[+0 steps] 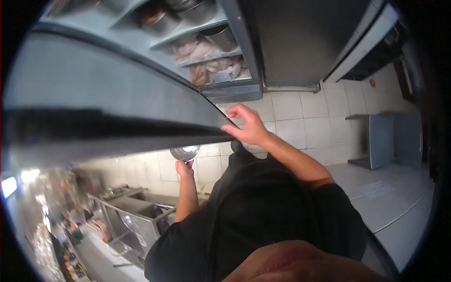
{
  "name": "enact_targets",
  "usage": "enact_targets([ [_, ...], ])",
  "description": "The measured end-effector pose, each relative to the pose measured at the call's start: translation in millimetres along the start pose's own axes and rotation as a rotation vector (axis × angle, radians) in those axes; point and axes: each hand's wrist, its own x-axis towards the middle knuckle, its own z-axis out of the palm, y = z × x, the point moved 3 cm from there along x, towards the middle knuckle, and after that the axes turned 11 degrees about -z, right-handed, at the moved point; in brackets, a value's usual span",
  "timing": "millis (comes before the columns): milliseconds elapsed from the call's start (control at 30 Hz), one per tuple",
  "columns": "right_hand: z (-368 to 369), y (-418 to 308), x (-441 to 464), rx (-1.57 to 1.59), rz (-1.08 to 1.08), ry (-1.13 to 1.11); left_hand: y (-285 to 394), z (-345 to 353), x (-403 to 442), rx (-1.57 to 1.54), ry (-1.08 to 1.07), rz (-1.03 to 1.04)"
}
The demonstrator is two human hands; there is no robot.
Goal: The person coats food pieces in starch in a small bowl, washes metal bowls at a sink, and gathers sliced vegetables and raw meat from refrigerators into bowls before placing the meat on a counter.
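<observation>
My left hand is closed on the rim of a round, shiny metal bowl. The door hides part of the bowl. My right hand is by the free edge of a tall fridge door, thumb and fingers apart with nothing between them. The thumb overlaps the door's edge in view; I cannot tell whether it touches. Behind the door the fridge shows its shelves, with metal pots and plastic bags of food.
A dark grey panel stands beside the fridge. White tiles cover the floor. On the right is a grey stand near a cable. A metal counter frame and cluttered worktop are at lower left.
</observation>
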Motion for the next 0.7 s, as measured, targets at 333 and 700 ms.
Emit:
enact_targets([
  [333,4,141,-57,-0.166,0.447,-0.098,-33,-171,106,0.13,0.34,0.233],
  [700,57,162,43,-0.38,0.217,0.002,102,-229,124,-0.547,0.762,0.177],
])
